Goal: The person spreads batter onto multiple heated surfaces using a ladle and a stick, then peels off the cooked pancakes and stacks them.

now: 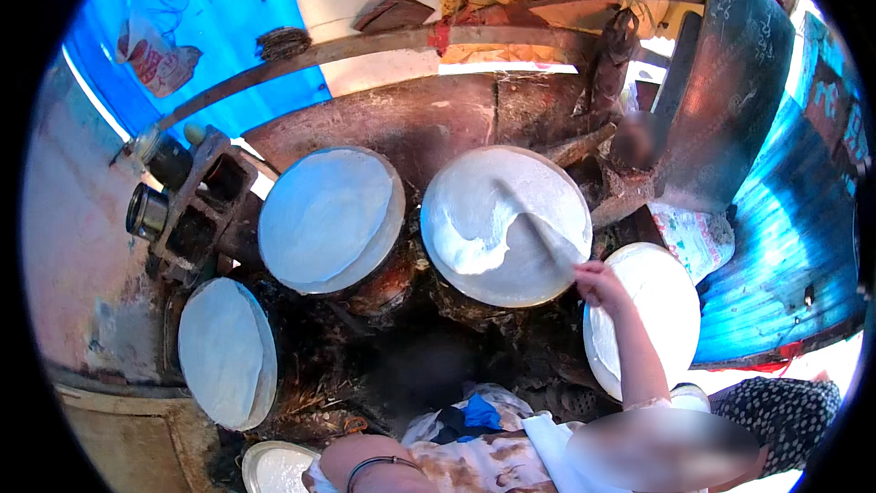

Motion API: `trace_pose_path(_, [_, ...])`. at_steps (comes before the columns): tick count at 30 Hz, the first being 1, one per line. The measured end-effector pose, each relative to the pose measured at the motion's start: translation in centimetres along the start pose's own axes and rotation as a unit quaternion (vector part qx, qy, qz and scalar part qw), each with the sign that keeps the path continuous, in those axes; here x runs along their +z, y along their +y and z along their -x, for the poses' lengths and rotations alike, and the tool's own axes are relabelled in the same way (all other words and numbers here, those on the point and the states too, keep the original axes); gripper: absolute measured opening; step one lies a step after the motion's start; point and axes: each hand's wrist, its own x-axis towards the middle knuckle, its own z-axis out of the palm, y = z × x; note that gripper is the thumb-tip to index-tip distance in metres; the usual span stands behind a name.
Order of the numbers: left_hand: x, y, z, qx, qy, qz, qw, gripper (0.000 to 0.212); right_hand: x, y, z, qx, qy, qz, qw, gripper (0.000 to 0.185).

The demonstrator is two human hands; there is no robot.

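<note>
My right hand (602,285) grips the end of a thin, motion-blurred spreader (544,236). The spreader lies across a round griddle (472,171) at the back centre. White batter (472,246) forms a thick curved patch there, with a thinner grey film around it. Below my right forearm, another round griddle (643,315) bears a white layer. Two more griddles carry smooth white sheets (325,216) (222,356) on the left, each sheet's edge showing at the right. My left arm, with a dark bangle, shows at the bottom edge; its hand is out of view.
A metal dish (277,465) with white contents stands at bottom left. At left, a hollow block stand (205,198) holds jars and a metal cup (146,211). Rough wood (582,144) lies behind the middle griddle. A dark board (725,82) bearing writing rises at right.
</note>
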Motion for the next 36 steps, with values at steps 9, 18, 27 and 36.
trace_pose_path(9, [4.9, 6.2, 5.7, 0.079, -0.014, -0.074, 0.994, 0.011, 20.1, 4.2, 3.2, 0.001, -0.2, -0.179, 0.963, 0.043])
trace_pose_path(18, [8.3, 11.0, 11.2, 0.151, -0.015, -0.087, 0.984, 0.011, 27.1, 10.4, 5.8, 0.021, 0.007, -0.268, 0.963, 0.019])
trace_pose_path(27, [8.6, 12.9, 11.7, 0.223, 0.0, -0.033, 0.974, 0.009, 24.4, 10.5, 8.7, -0.086, 0.197, -0.24, 0.947, 0.019])
trace_pose_path(36, [0.2, 15.2, 21.0, 0.042, 0.55, -0.274, 0.788, 0.009, 16.4, 12.2, 9.9, -0.006, 0.157, -0.062, 0.986, 0.017])
